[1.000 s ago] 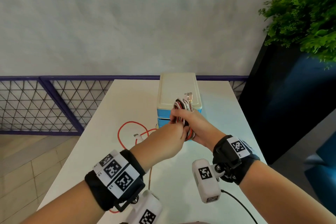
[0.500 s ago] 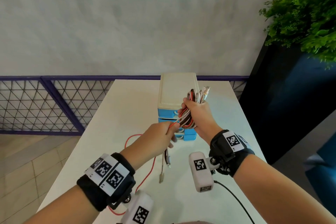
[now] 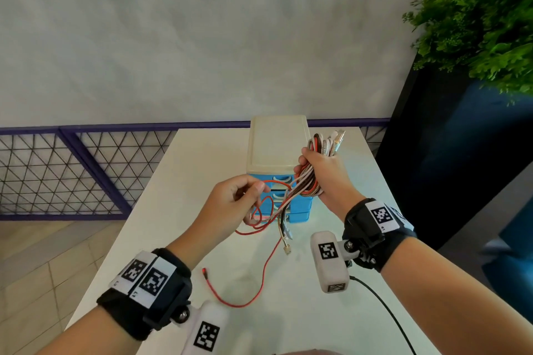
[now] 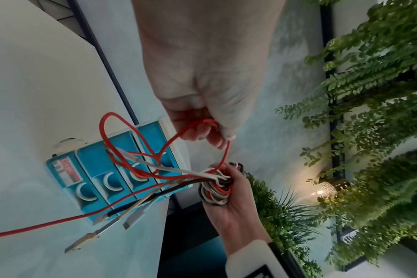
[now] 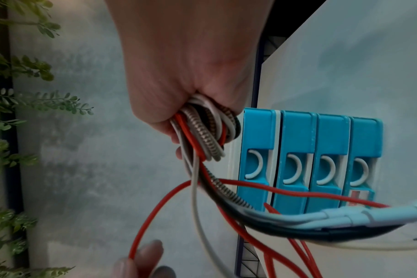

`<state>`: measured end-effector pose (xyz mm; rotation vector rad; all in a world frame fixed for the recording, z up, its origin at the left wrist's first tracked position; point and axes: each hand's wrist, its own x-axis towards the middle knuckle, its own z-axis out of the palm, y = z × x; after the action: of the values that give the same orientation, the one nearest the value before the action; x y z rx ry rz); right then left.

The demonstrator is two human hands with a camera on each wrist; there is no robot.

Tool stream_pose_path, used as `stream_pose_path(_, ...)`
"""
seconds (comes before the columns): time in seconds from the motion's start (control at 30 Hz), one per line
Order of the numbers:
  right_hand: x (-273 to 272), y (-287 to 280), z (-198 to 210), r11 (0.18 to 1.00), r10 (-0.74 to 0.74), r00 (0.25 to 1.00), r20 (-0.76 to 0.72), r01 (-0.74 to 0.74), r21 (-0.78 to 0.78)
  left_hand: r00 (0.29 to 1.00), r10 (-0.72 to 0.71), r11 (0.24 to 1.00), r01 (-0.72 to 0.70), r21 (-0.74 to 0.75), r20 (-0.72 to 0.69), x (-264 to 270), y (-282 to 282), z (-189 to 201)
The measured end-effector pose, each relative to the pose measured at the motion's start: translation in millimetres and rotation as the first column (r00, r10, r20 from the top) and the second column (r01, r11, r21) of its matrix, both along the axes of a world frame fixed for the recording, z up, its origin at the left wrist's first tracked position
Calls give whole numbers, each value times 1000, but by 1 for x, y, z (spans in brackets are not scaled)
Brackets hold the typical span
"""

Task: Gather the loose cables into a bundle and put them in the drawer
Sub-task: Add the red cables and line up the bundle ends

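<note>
we see two hands above a white table (image 3: 184, 181). the right hand (image 3: 326, 179) is closed in a fist around one cable bundle (image 3: 310, 181), a coil of white, red, black and braided grey strands, held up in the air just in front of the drawer unit (image 3: 277, 153). two metal plugs (image 3: 339, 135) stick out at the top of the fist. the left hand (image 3: 230, 204) is apart from the right one, a little lower and to its left, and its thumb and fingers pinch one red cable (image 3: 262, 277). this red cable makes a loop between the two hands, then it hangs down and lies in a curve on the table, with its free red end (image 3: 205, 271) resting on the surface near the left wrist.

from the bundle several loose tails hang down; in the left wrist view we count four plugs (image 4: 131, 221) at their ends, none of them touching the table as far as we can tell.

there is one drawer unit at the far side of the table, with a cream top and four blue drawers (image 5: 310, 161), each with one white curved handle. all four drawers are shut, and we cannot see what is inside them. no cable is in a drawer.

one green plant (image 3: 478, 23) stands on a dark blue planter (image 3: 450, 158) on the right, and a purple mesh fence (image 3: 72, 170) runs behind the table.
</note>
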<state>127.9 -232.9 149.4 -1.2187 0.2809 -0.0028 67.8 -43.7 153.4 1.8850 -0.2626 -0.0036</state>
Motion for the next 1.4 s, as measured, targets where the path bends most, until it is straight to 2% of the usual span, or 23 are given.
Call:
stream_pose_path(0.1, -2, 1, 1, 1000, 22, 1000, 21, -21, -3, 998, 46, 999, -45, -10, 50, 2, -3, 7)
stream_pose_path(0.3, 2, -12, -2, 995, -28, 999, 32, 31, -91, 957, 243, 969, -249, 14, 158, 14, 15, 21)
stream_pose_path(0.47, 6, -28, -14, 983, -84, 996, -8, 82, -163, 918, 389, 920, -391, 17, 74, 25, 46, 16)
stream_pose_path(0.6, 5, -46, -25, 977, -130, 990, -53, 119, -179, 838, 544, 836, -546, -49, -53, 37, 84, 6)
stream_pose_path(0.67, 4, -53, -28, 978, -150, 986, -71, 138, -153, 811, 583, 812, -584, -15, -52, 41, 101, -2)
stream_pose_path(0.73, 3, -56, -30, 981, -158, 984, -85, 147, -129, 800, 599, 800, -595, 79, -31, 43, 112, -12)
stream_pose_path(0.8, 2, -55, -30, 984, -156, 984, -88, 147, -102, 827, 562, 806, -543, 235, -16, 46, 117, -22)
stream_pose_path(0.87, 1, -52, -29, 989, -131, 987, -88, 123, -87, 881, 472, 808, -429, 405, -8, 47, 115, -31)
stream_pose_path(0.93, 0, -45, -26, 991, -103, 991, -83, 95, -95, 921, 389, 737, -331, 589, 30, 47, 103, -38)
stream_pose_path(0.97, 0, -40, -24, 992, -90, 993, -77, 82, -100, 934, 343, 682, -322, 657, 101, 45, 93, -38)
stream_pose_path(1.0, 0, -34, -22, 993, -77, 995, -68, 70, -99, 941, 269, 661, -335, 671, 205, 43, 80, -39)
stream_pose_path(1.03, -1, -27, -20, 994, -64, 996, -60, 59, -89, 934, 160, 698, -335, 633, 319, 41, 64, -36)
stream_pose_path(1.1, -3, -14, -16, 998, -36, 998, -44, 34, -59, 906, -100, 797, -175, 578, 412, 36, 30, -28)
stream_pose_path(1.13, -4, -7, -14, 999, -20, 999, -36, 18, -48, 900, -204, 806, -69, 588, 386, 33, 15, -26)
stream_pose_path(1.2, -6, 4, -11, 999, 10, 1000, -20, -10, -36, 911, -304, 754, 52, 655, 278, 29, -10, -24)
stream_pose_path(1.27, -7, 8, -9, 997, 20, 1000, -19, -22, -72, 944, -259, 726, 50, 686, 206, 27, -20, -25)
stream_pose_path(1.37, -7, 3, -9, 994, -6, 1000, -22, 4, -110, 982, -159, 813, 71, 577, 104, 26, -22, -24)
stream_pose_path(1.4, -6, 1, -9, 995, -15, 1000, -25, 12, -102, 985, -154, 814, 84, 575, 73, 25, -21, -24)
